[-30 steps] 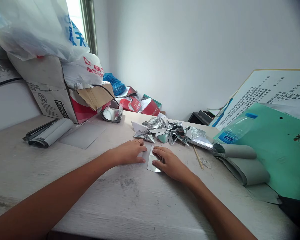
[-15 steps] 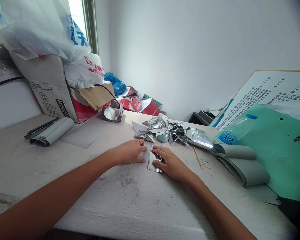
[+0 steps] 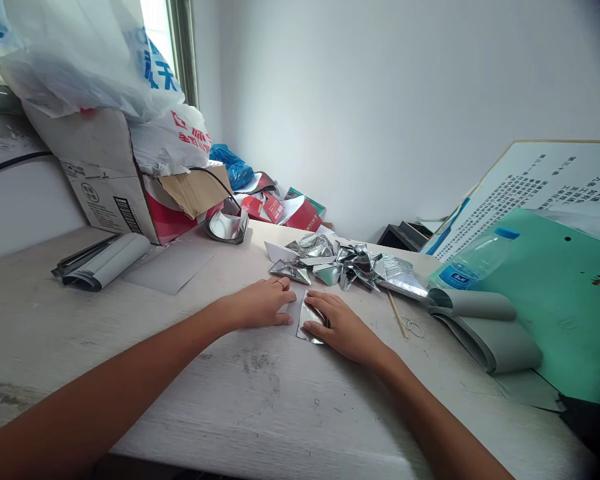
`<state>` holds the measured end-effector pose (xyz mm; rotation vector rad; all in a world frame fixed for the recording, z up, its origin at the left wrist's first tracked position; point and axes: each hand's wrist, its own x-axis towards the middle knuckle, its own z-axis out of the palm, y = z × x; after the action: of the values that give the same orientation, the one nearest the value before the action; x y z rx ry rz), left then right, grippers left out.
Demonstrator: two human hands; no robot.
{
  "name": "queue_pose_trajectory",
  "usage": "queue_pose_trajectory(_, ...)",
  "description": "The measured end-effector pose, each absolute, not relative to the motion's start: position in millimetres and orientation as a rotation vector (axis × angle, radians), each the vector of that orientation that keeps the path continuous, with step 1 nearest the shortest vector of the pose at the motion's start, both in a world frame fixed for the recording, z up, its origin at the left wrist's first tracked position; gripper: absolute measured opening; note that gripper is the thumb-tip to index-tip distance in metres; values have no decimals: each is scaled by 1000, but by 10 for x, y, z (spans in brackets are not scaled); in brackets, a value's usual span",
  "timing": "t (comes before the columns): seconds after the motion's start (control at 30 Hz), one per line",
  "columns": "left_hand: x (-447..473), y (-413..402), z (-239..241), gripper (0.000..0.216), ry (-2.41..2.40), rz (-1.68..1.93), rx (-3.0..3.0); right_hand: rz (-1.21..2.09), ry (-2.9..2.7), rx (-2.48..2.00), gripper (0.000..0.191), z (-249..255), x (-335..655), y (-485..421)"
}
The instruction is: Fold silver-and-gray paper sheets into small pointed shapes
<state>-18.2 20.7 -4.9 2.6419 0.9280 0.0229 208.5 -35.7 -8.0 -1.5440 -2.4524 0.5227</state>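
Observation:
A small silver foil sheet (image 3: 307, 320) lies flat on the pale wooden table (image 3: 260, 393) in the middle of the view. My left hand (image 3: 260, 303) rests palm down on its left part, fingers stretched flat, a ring on one finger. My right hand (image 3: 343, 327) lies on its right part, thumb and fingertips pressing along the sheet. Just beyond the hands sits a heap of folded silver foil shapes (image 3: 337, 267).
A cardboard box (image 3: 115, 187) under white plastic bags (image 3: 80, 60) stands back left, rolled grey paper (image 3: 103, 261) before it. Grey sheets (image 3: 485, 327), a green folder (image 3: 555, 300), a water bottle (image 3: 473, 263), a wooden stick (image 3: 396, 313) and a rubber band (image 3: 413, 327) lie right.
My right fingers have slid a little along the foil sheet, and the sheet looks slightly more creased. My left hand has stayed where it was.

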Motion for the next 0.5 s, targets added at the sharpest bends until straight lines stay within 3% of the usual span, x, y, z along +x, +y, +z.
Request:
queue_pose_trajectory(0.23, -182, 209, -78, 38, 871, 122, 2600, 541, -2436, -1519, 46, -73, 2088, -352)
queue_pose_trajectory(0.5, -133, 192, -68, 18, 629, 232, 2583, 530, -2449, -1457, 40, -100, 2104, -351)
